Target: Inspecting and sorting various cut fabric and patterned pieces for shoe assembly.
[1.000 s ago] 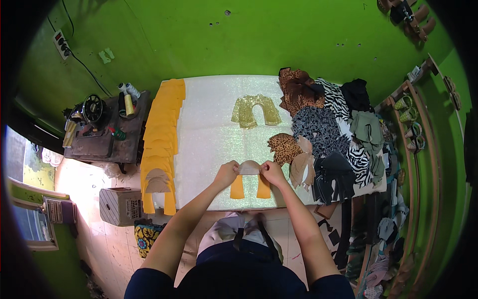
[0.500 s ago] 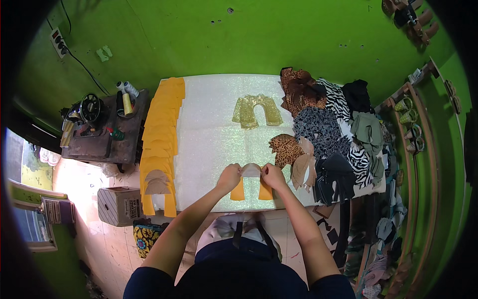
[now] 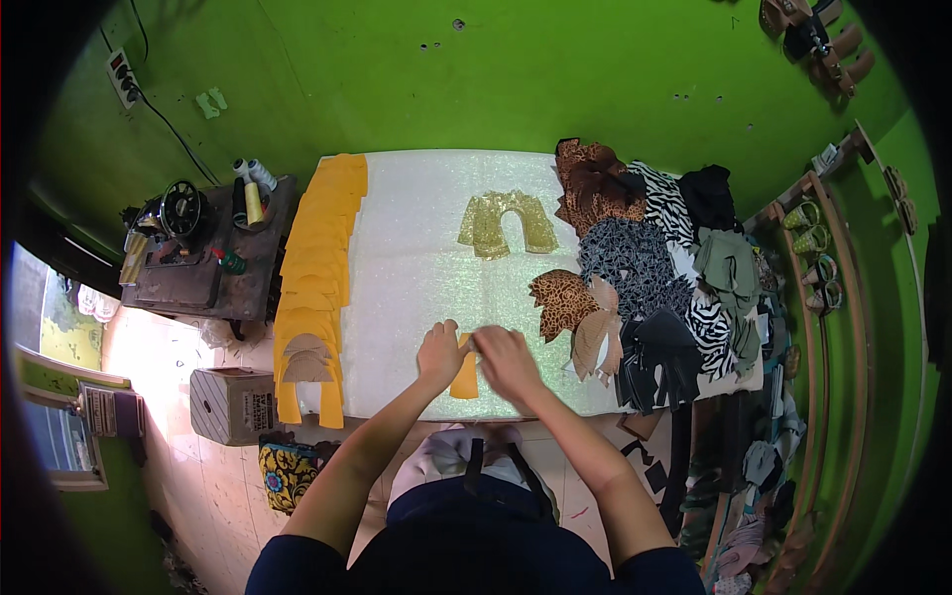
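Near the front edge of the table, a yellow arch-shaped cut piece (image 3: 463, 382) shows only one leg below my hands; the rest is hidden. My left hand (image 3: 439, 357) is closed, its fingertips pinching the upper part of this piece. Close against it, my right hand (image 3: 506, 365) is curled with fingertips at the same upper edge, slightly smeared by motion. To the left lies a long overlapping row of similar yellow pieces (image 3: 319, 238), with beige half-round pieces (image 3: 306, 359) on its near end. Beyond my hands rest glittery gold arch-shaped pieces (image 3: 486, 226).
At the right of the white table cover (image 3: 407, 268) are piles of leopard-print (image 3: 565, 302), zebra-print (image 3: 716, 327), black (image 3: 659, 357) and olive pieces (image 3: 727, 260). A sewing machine (image 3: 180, 213) stands left on a dark table. A cardboard box (image 3: 233, 405) is on the floor.
My right hand has moved left to meet my left hand, which shifted slightly left. The yellow arch no longer shows two spread legs, and the beige half-round on it is hidden.
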`<action>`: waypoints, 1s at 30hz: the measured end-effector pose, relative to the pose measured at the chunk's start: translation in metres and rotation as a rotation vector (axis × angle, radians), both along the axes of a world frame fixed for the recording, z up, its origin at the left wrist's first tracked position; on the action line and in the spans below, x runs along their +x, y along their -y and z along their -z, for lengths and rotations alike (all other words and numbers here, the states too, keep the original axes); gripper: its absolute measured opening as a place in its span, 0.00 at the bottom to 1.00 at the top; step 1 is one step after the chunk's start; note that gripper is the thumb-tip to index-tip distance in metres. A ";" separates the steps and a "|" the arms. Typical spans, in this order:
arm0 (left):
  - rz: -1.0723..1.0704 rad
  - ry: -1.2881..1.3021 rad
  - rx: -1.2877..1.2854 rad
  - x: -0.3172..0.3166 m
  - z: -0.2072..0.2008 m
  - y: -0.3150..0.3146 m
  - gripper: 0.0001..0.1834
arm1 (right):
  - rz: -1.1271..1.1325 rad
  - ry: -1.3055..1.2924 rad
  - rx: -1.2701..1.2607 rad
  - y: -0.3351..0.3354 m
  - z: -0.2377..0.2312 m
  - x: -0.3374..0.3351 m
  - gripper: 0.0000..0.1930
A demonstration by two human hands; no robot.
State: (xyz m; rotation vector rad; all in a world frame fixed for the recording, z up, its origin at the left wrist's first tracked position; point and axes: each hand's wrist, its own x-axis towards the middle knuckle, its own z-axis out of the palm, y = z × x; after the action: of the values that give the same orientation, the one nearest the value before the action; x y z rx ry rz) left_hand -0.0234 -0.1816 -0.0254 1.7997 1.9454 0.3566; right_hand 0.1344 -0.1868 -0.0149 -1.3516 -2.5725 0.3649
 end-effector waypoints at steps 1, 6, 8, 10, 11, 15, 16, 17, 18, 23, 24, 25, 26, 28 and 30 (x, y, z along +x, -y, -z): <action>-0.009 -0.002 -0.001 -0.002 0.003 0.001 0.21 | -0.130 -0.037 0.040 0.012 -0.004 -0.010 0.27; -0.011 -0.130 0.118 0.005 0.004 0.002 0.25 | -0.065 0.056 -0.084 0.023 0.021 0.010 0.34; -0.014 -0.144 0.124 0.006 0.003 0.004 0.25 | -0.046 0.047 -0.108 0.025 0.019 0.025 0.34; -0.017 -0.157 0.134 0.008 0.003 0.006 0.25 | -0.007 0.048 -0.201 0.027 0.013 0.036 0.36; 0.001 -0.163 0.149 0.010 0.004 0.007 0.23 | -0.009 0.048 -0.197 0.028 0.013 0.041 0.36; 0.024 -0.157 0.174 0.017 0.012 0.009 0.20 | 0.065 0.016 -0.227 0.031 0.011 0.052 0.36; 0.024 -0.157 0.176 0.020 0.013 0.010 0.20 | 0.086 0.017 -0.254 0.031 0.009 0.054 0.36; -0.012 -0.094 0.146 0.022 0.013 0.009 0.18 | 0.085 0.018 -0.251 0.031 0.009 0.055 0.36; -0.050 -0.029 0.116 0.024 0.013 0.009 0.17 | 0.094 -0.015 -0.276 0.031 0.009 0.056 0.36; -0.051 0.084 0.075 0.015 0.016 0.011 0.11 | 0.122 -0.244 -0.303 0.023 0.004 0.055 0.33; -0.023 0.178 0.111 0.011 0.018 0.015 0.09 | 0.137 -0.365 -0.255 0.020 0.009 0.052 0.33; -0.038 0.185 0.113 0.012 0.015 0.020 0.09 | 0.124 -0.356 -0.256 0.017 0.012 0.055 0.33; -0.060 0.373 0.075 0.013 0.012 0.026 0.08 | 0.179 -0.394 -0.155 0.014 0.015 0.058 0.34; -0.114 0.559 0.048 0.012 0.009 0.037 0.08 | 0.267 -0.466 -0.176 0.006 0.020 0.058 0.38; -0.126 0.725 0.207 0.008 0.011 0.050 0.09 | 0.243 -0.545 -0.322 -0.004 0.021 0.061 0.25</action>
State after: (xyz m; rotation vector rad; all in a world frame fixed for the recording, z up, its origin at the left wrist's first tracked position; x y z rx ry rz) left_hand -0.0158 -0.2320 -0.0365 1.3757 1.5290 1.1113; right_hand 0.1953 -0.1826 -0.0356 -1.3986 -1.9378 0.9794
